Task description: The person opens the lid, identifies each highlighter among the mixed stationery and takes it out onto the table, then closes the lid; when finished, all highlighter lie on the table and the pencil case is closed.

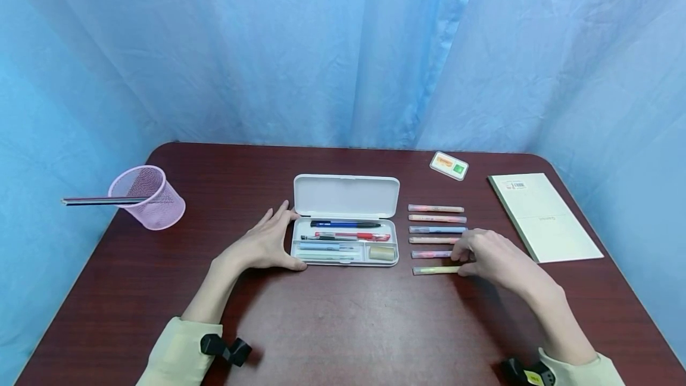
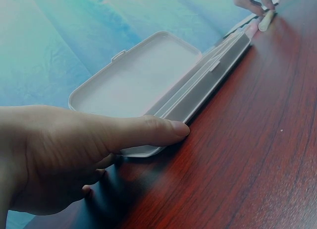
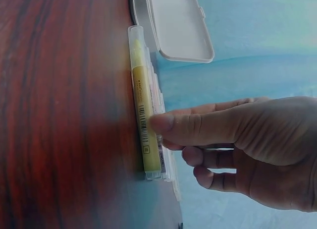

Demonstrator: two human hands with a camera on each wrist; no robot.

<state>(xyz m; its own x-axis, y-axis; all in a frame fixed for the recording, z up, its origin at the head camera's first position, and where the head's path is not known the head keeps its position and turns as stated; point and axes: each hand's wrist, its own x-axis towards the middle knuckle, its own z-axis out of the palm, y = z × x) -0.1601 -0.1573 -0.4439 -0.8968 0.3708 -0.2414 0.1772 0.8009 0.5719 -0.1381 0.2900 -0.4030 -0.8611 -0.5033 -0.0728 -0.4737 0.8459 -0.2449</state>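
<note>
My left hand [image 1: 266, 243] rests at the left end of an open white pencil case [image 1: 345, 261], fingers spread. Its straight thumb [image 2: 166, 131] lies along the front corner, and the other fingers reach toward the hinge. Inside the case lie a blue pen [image 1: 343, 224], a red pen [image 1: 370, 236], other slim pens and a pale eraser [image 1: 382, 253]. My right hand [image 1: 495, 258] pinches a yellow highlighter [image 3: 143, 107] near its right end, between thumb and index finger. This highlighter is the nearest of several pastel ones in a column, including a blue one [image 1: 436, 229].
A pink mesh pen holder [image 1: 166, 207] leans at the far left, with dark sticks [image 1: 102, 201] jutting out leftward. Toward the right edge lies a pale green notebook [image 1: 546, 216]. A small white case with orange and green patches [image 1: 449, 165] lies near the table's back edge.
</note>
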